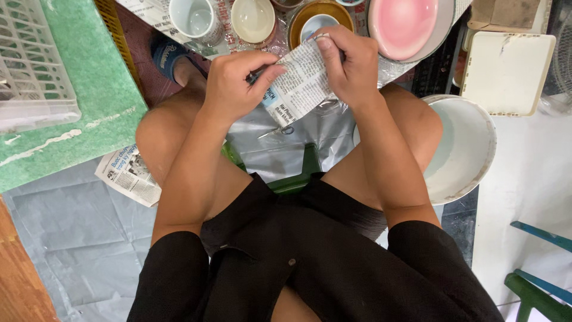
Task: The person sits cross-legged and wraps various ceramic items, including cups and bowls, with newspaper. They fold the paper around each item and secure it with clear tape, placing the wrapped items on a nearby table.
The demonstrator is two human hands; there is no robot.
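I sit with bare knees apart and hold a scrap of newspaper between both hands above my lap. My left hand pinches its left edge, together with a thin dark object I cannot identify. My right hand grips the paper's upper right corner with bent fingers. A small pair of scissors lies on the grey plastic sheet below the paper, between my knees.
Ahead stand a white cup, a cream bowl, a brown bowl holding a small blue one and a pink plate. A white basin sits at my right knee, a white crate on a green mat at left, a folded newspaper by my left leg.
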